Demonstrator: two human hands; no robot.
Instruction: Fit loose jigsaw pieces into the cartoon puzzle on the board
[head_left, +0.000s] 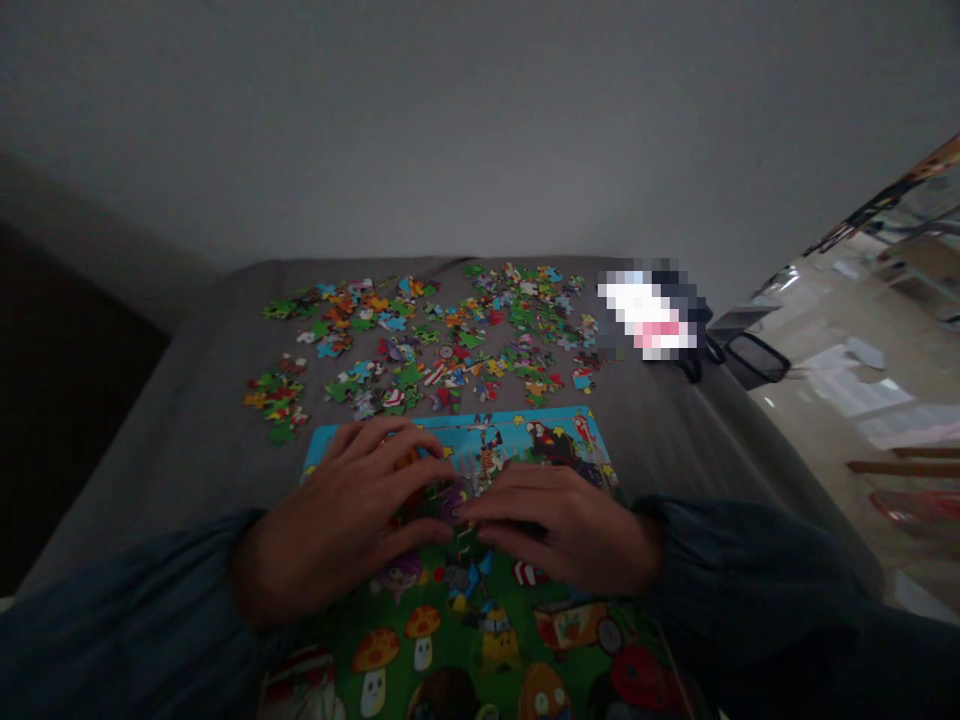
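A colourful cartoon puzzle board (420, 690) lies in front of me, with mushrooms and other figures on green and a blue strip at its far edge. My left hand (360, 500) rests over its left middle, fingers curved and thumb apart from them. Opposite it, my right hand (562, 520) has its fingertips drawn together near the board's centre; whatever they pinch is hidden. Between the two hands shows a small purple patch (453, 500), which I cannot tell to be a loose piece or part of the picture. Beyond the board lie many loose puzzle pieces (405, 375).
Grey cloth (202, 400) covers the surface beneath everything, and a pale wall (465, 130) rises behind it. A blurred-out object (652, 315) with dark straps sits at the back right. Past the right edge, the floor (847, 390) is visible lower down.
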